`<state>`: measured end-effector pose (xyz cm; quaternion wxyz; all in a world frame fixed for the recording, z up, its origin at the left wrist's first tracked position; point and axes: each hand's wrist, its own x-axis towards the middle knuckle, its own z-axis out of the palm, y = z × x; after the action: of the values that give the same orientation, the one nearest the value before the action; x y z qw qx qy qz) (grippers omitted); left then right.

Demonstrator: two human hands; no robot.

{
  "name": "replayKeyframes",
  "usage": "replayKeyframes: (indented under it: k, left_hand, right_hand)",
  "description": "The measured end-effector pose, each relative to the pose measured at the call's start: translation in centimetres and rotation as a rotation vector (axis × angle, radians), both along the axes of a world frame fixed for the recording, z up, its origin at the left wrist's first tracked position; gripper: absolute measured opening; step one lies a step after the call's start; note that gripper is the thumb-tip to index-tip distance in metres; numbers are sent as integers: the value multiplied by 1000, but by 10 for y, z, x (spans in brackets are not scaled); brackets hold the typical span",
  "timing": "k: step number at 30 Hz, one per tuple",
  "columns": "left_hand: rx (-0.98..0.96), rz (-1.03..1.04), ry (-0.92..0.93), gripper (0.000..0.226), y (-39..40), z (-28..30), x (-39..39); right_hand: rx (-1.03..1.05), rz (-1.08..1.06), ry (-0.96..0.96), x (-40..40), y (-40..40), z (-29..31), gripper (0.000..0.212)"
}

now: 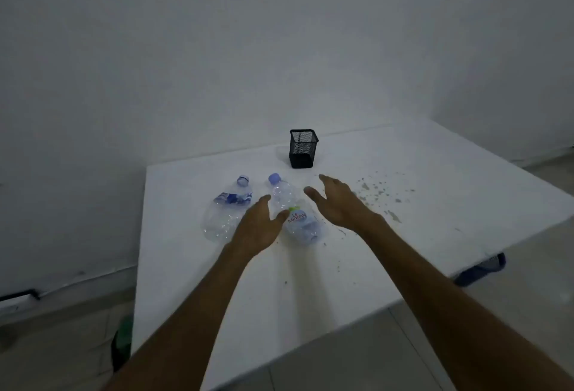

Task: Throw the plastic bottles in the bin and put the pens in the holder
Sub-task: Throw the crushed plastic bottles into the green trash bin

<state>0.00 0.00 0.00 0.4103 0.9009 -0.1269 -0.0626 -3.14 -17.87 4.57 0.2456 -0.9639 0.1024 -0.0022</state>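
Left hand point(259, 226) spread, fingers relaxed, holding nothing; thumb tip at the side of the labelled bottle point(295, 213), contact or near-contact, can't tell which. Right hand point(337, 201) also open and empty, palm turned inward, hovering just right of the same bottle, apart from it

Labelled bottle lies on its side between the two hands, cap point(275, 178) pointing away. Second bottle point(228, 210), crushed, lies just left of the left hand, also on its side. Both on the white table point(310, 297). Mesh holder point(303, 148) stands upright beyond the bottles, well apart, nothing seen inside. No pens in view. Something green point(124, 337) below the table's left edge, possibly the bin; too dark to say

Risks, as judged:
- thin empty bottle on its side: a one-sided touch rolls or skids it off; it may knock the crushed one
- hard squeeze buckles the wall, grip slips
- right hand overshooting forward could tip the light holder
- bin low and half hidden: a blind toss may miss
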Motion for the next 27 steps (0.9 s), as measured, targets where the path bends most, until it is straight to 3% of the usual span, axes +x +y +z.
replayKeyframes:
  k: [7,12,17,21,23,27]
  left_hand:
    - [-155,204,102,56,-30,-50,20]
    - [-259,226,197,72,-39,-53,31]
    - [-417,261,288,83,-40,-53,33]
    - [-524,243,305,88,-28,-56,27]
    - [-580,209,311,85,-19,-57,19]
    - [-676,233,405,51,0,-44,-6]
  right_hand:
    - [153,-53,62,34,-4,-72,72]
    - [163,-41,-2,42,-3,-92,63]
    - [444,-111,-105,42,2,-91,70]
    - [625,-132,-140,30,3,-89,41]
    - [718,-100,-145,19,5,-86,37]
    - [888,-71,-111,-12,19,-80,57]
